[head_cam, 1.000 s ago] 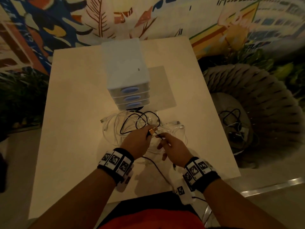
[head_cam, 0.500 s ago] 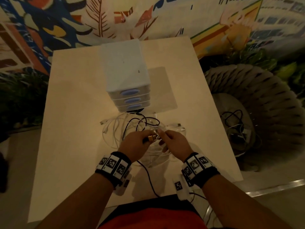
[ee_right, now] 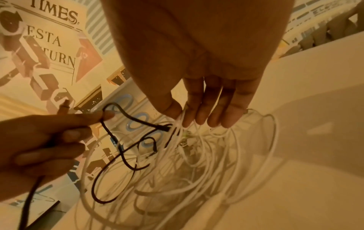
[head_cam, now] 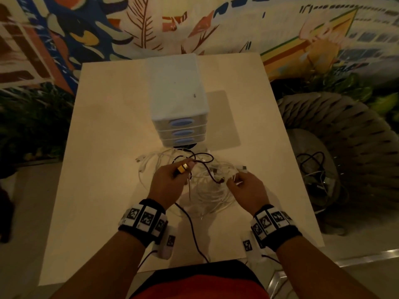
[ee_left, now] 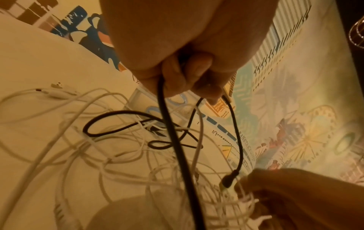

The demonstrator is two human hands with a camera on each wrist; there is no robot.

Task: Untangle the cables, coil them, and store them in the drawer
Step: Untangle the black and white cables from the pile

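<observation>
A tangle of white cables [head_cam: 207,186] and one black cable [head_cam: 203,160] lies on the table in front of a small white drawer unit [head_cam: 179,117] whose three drawers look closed. My left hand [head_cam: 170,180] grips the black cable [ee_left: 171,132] near its orange plug [head_cam: 182,168], lifted above the pile. My right hand [head_cam: 244,186] pinches white strands [ee_right: 180,123] between thumb and forefinger at the pile's right side; its other fingers hang straight. The black cable's other small plug [ee_left: 229,179] dangles close to the right hand.
The beige table [head_cam: 103,169] has bare room on the left and right of the pile. The black cable trails off the near edge [head_cam: 194,238]. A woven chair [head_cam: 345,152] with more cables on its seat stands to the right. A painted wall is behind.
My hands were together over the plug; they have drawn apart, the left keeping the black cable and plug, the right moving right into the white strands.
</observation>
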